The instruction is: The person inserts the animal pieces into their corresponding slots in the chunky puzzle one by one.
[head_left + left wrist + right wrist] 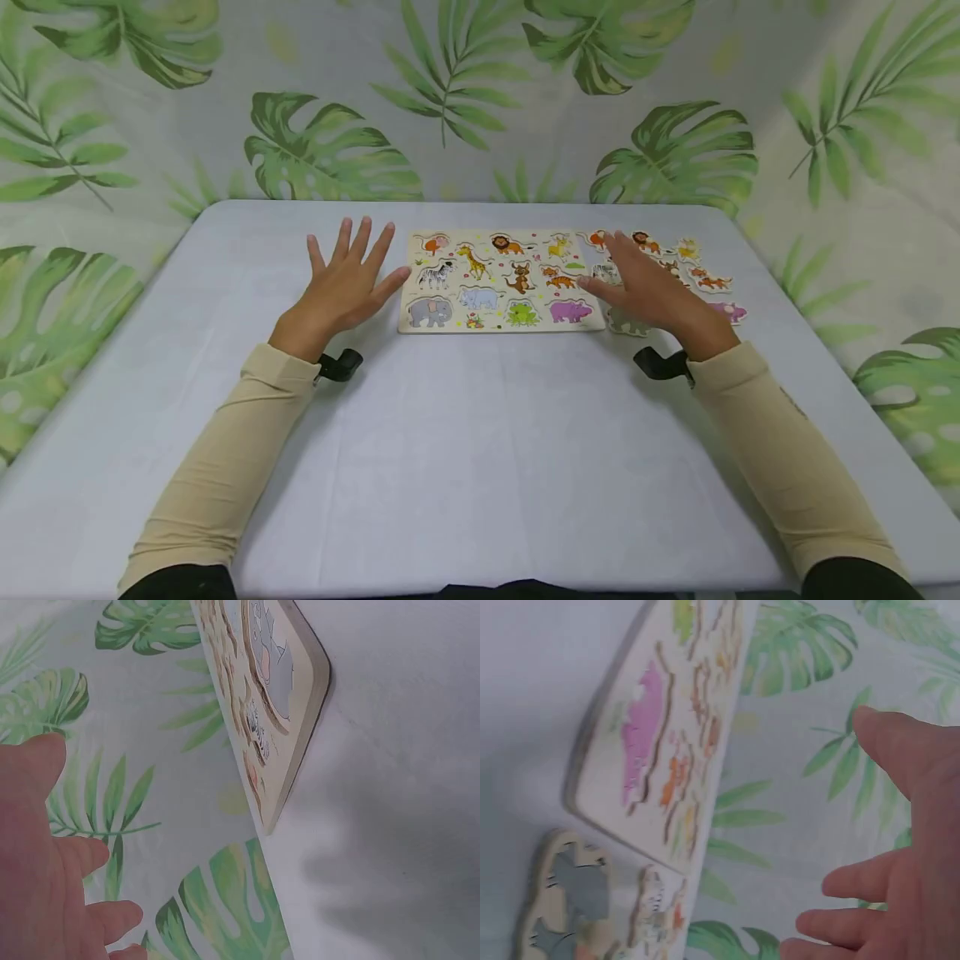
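Observation:
A wooden animal puzzle board (491, 327) lies flat on the table, with animal pictures in its recesses. My left hand (341, 287) hovers at the board's left edge, fingers spread and holding nothing. Over the loose pieces at the board's right side is my right hand (648, 287), its fingers straight and its thumb overlapping the board's right edge in the head view. Part of the pile is hidden under it. Beside the board lie a lion piece (646, 242), a tiger piece (708, 280), a purple hippo piece (729, 312) and a grey elephant piece (574, 889).
The white-covered table (450, 467) has its far edge behind the board. A leaf-patterned cloth (330, 150) covers the background. Each wrist carries a black camera mount, one of them the left mount (341, 365), the other the right mount (662, 364).

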